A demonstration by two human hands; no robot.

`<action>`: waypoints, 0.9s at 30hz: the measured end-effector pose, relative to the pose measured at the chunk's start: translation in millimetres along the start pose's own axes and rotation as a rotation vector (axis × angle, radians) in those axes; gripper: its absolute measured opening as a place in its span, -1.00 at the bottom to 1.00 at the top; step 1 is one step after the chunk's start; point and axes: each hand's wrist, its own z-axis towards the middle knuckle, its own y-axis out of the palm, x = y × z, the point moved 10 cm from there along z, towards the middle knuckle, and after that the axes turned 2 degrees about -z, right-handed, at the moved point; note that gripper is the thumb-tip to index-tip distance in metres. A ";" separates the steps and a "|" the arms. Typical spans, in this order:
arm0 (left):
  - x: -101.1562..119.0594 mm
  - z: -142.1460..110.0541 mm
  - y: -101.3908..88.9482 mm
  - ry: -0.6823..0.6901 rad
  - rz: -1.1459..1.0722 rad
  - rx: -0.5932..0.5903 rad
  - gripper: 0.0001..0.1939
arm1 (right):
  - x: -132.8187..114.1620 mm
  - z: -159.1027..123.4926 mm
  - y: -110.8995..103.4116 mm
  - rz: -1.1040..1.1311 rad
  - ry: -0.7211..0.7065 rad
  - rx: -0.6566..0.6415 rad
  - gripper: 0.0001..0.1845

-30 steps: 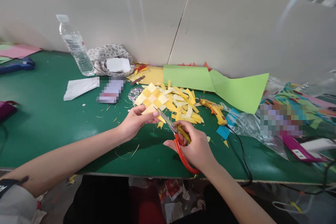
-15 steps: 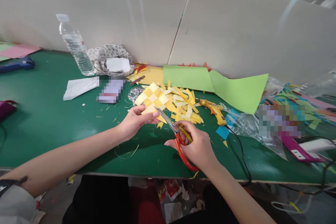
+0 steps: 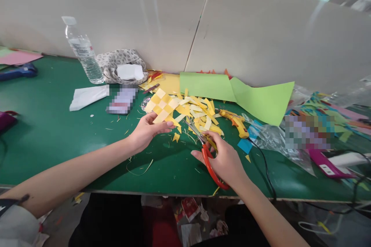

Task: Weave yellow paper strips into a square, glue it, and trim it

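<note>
Paper weave (image 3: 162,105) left of scissors (image 3: 206,155); scraps (image 3: 199,109) behind scissors, left of glue gun (image 3: 236,121)

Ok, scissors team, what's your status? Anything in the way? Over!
Left grip: pinching woven yellow paper. Right grip: holding red-handled scissors. Loose yellow strips piled close by. Over.

I can't see all the left hand's fingers; the weave (image 3: 162,104) hides some tips. Right hand (image 3: 227,159) covers part of the scissors (image 3: 206,154). Bottle (image 3: 84,52) label: too small for me to read. Pixelation masks the flat item (image 3: 122,100) toward the tabletop's back edge, plus something by the strips (image 3: 337,114) near its right end. Blue tool (image 3: 19,72), back left corner: cut off. Purple thing (image 3: 7,120), left end: same, can't identify.
</note>
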 end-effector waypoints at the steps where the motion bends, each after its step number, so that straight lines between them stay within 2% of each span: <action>1: -0.1 -0.1 0.2 -0.002 0.007 -0.001 -0.69 | 0.4 -0.3 0.3 0.005 -0.001 -0.006 -0.30; 7: -7.9 1.6 0.2 -0.044 0.013 -0.016 -0.75 | -13.9 -3.1 3.8 0.054 -0.080 -0.046 -0.32; 13: -14.7 1.1 6.2 -0.081 0.059 -0.085 -0.81 | -29.8 -2.0 10.6 0.042 -0.138 -0.045 -0.32; 17: -17.4 -0.7 10.9 -0.101 0.064 -0.115 -0.80 | -34.1 -0.8 12.9 0.036 -0.160 -0.040 -0.38; 27: -22.3 -2.4 15.4 -0.139 0.053 -0.155 -0.79 | -38.5 0.2 15.0 0.054 -0.184 -0.032 -0.37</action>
